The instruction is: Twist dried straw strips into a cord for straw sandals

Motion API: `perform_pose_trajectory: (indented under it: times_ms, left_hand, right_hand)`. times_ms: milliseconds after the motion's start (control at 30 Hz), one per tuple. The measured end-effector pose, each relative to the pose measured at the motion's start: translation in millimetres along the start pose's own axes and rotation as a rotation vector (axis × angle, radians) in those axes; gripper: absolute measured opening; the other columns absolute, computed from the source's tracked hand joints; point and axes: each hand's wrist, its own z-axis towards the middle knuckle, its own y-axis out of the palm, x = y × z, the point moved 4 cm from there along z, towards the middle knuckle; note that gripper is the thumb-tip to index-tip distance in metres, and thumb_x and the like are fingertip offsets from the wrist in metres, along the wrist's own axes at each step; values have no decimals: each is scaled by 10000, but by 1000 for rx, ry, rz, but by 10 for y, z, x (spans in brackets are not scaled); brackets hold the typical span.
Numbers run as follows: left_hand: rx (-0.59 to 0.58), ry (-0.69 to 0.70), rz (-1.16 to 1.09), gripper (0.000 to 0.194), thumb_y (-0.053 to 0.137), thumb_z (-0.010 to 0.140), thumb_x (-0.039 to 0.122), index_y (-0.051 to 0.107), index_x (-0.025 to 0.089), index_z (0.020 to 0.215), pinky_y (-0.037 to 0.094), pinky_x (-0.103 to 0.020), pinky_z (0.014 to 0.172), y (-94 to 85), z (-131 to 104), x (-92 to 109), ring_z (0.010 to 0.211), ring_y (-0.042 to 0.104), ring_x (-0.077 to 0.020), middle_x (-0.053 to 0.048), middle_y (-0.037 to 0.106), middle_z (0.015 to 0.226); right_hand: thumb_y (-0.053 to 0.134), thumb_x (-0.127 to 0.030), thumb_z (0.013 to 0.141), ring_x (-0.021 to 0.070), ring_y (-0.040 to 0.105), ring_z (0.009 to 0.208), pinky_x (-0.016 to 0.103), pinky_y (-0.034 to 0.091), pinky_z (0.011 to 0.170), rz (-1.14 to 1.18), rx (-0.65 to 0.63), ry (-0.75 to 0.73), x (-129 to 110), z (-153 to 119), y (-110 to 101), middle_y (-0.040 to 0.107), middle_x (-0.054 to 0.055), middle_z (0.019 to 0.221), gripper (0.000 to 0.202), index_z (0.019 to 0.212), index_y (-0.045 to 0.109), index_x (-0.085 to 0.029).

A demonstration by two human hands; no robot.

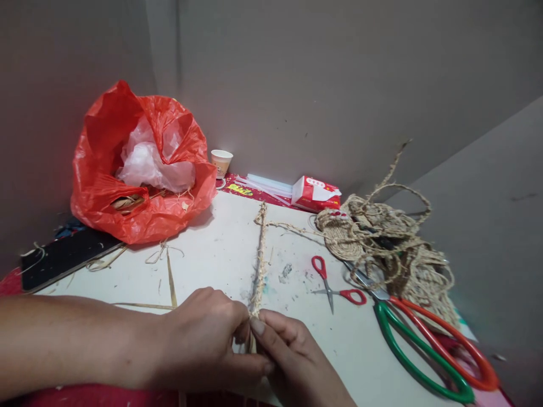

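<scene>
A narrow braid of straw-like fibre (260, 260) runs away from me down the middle of the white board (220, 249). At its near end both hands are closed, close together. My left hand (212, 333) pinches the strands from the left, its fingers bent and partly hidden. From the right, my right hand (292, 353) grips the same end, with its thumb lying on the braid where the loose strands begin. Flat dry strands (170, 277) lie left of the braid, beyond my left wrist.
Small red-handled scissors (328, 288) and large shears (424, 333) lie to the right, beside a heap of braided cord (382, 237). At the back are a red plastic bag (97, 164), a paper cup (221, 164) and a tissue pack (305, 192). Grey walls (297, 85) enclose the board.
</scene>
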Motion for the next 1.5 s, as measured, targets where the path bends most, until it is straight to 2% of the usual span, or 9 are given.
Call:
perform_pose_trajectory:
  times_ms: [233, 467, 633, 833, 1000, 1133, 1233, 1367, 1500]
  left_hand:
    - [-1, -55, -416, 182, 463, 802, 282, 563, 154, 719, 297, -196, 502, 155, 71, -162, 538, 388, -88, 31, 475, 582]
    - [-101, -39, -783, 122, 502, 778, 240, 570, 152, 829, 381, -199, 592, 193, 25, 8, 654, 474, -109, 10, 549, 693]
    - [-77, -53, -804, 54, 530, 735, 202, 539, 159, 704, 385, -203, 608, 193, 44, 11, 679, 482, -116, 16, 542, 672]
    - [-119, -124, -971, 51, 530, 727, 197, 509, 154, 743, 367, -198, 572, 265, 43, -24, 615, 460, -90, 35, 485, 627]
    - [-192, -38, -1162, 74, 553, 697, 152, 494, 147, 741, 320, -176, 529, 289, 52, 58, 562, 418, -51, 44, 483, 650]
    - [-175, -69, -1145, 89, 565, 663, 137, 488, 149, 707, 283, -173, 481, 260, 69, 50, 519, 387, -43, 41, 493, 630]
    - [-194, -148, -1146, 107, 572, 689, 207, 487, 156, 730, 266, -181, 453, 279, 75, -1, 475, 358, -45, 57, 432, 568]
    - [-222, -142, -1108, 97, 516, 750, 250, 497, 165, 793, 222, -186, 411, 318, 77, -36, 426, 293, -43, 69, 386, 542]
    - [-79, -72, -837, 45, 503, 726, 192, 468, 173, 747, 265, -193, 453, 260, 73, -45, 491, 343, -60, 55, 409, 584]
  right_hand:
    - [445, -465, 880, 118, 405, 569, 222, 323, 523, -418, 80, -170, -92, 1, -54, 438, -19, 579, 390, 635, 497, -165]
    - [398, -361, 920, 115, 489, 548, 210, 365, 525, -671, 94, -237, -14, -19, -89, 561, -15, 610, 295, 718, 537, -196]
    - [395, -369, 918, 127, 524, 556, 217, 377, 524, -695, 89, -227, -57, -37, -66, 598, -7, 633, 272, 744, 534, -213]
    - [355, -416, 930, 159, 613, 662, 227, 419, 578, -659, 8, -140, -77, -24, -42, 669, 21, 745, 306, 842, 579, -228]
    - [356, -385, 941, 159, 613, 672, 228, 407, 585, -714, 3, -164, -23, -18, -84, 669, 11, 754, 274, 853, 574, -243]
    - [353, -364, 946, 143, 570, 603, 230, 385, 570, -775, 17, -228, -45, -21, -85, 627, 5, 691, 276, 801, 543, -225]
    - [337, -342, 952, 129, 548, 592, 222, 388, 578, -749, 7, -293, -104, -24, -62, 595, 3, 670, 291, 766, 518, -210]
    - [332, -341, 951, 123, 506, 574, 213, 389, 558, -684, -19, -304, -154, -13, -41, 534, -4, 626, 327, 703, 489, -198]
    - [328, -341, 954, 128, 541, 601, 215, 400, 583, -678, -8, -304, -190, 2, -28, 570, 10, 658, 336, 726, 523, -190]
